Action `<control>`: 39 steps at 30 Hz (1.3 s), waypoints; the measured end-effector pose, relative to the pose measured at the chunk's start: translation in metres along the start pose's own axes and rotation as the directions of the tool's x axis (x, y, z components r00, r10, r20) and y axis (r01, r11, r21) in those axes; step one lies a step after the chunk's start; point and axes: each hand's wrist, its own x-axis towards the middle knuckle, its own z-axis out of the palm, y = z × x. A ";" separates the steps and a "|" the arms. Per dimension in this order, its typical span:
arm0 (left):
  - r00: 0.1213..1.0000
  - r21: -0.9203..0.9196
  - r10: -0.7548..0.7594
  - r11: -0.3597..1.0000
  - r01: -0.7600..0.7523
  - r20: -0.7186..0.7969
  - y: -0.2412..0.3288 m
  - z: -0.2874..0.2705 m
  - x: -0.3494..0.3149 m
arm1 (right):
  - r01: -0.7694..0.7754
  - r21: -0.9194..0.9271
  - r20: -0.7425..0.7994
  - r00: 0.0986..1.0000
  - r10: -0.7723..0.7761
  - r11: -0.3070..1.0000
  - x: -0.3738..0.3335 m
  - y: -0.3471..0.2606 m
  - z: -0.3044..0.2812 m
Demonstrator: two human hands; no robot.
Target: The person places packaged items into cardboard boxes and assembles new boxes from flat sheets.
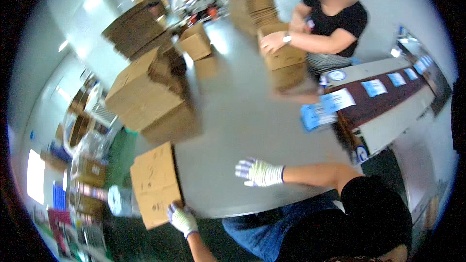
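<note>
A flattened brown cardboard box [156, 184] with dark printing stands tilted at the near left edge of the table. My left hand [183, 220], in a white knit glove with dark fingertips, grips its lower right corner; the fingers are partly hidden. My right hand [260, 172], gloved the same way, is stretched out over the grey tabletop [218, 136] with its fingers apart and nothing in it. Whether it touches the surface, I cannot tell.
Stacked cardboard [145, 92] stands at the left of the table, with an open carton [195, 43] beyond. Across, a co-worker [335, 24] has hands on a carton [284, 60]. At right, a conveyor [386, 98] carries blue-and-white packets [374, 87]; more packets [318, 115] lie at its end.
</note>
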 end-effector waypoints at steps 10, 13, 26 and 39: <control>0.957 0.300 0.282 0.920 -0.250 -0.068 0.015 -0.055 0.005 | -0.069 0.187 -0.092 0.992 0.087 0.980 -0.042 -0.009 -0.009; 0.919 0.285 0.320 0.925 -0.251 -0.230 0.026 -0.112 0.000 | -0.107 0.149 -0.096 0.988 0.122 0.983 -0.038 -0.014 -0.010; 0.762 -0.604 0.362 0.467 -0.647 -0.537 0.135 -0.228 -0.104 | -0.207 0.877 -0.208 0.652 0.729 0.434 -0.023 0.037 -0.208; 0.927 -0.923 0.054 0.085 -0.376 -0.372 0.146 -0.221 -0.105 | 0.114 0.845 -0.528 0.333 0.782 0.522 -0.025 0.055 -0.199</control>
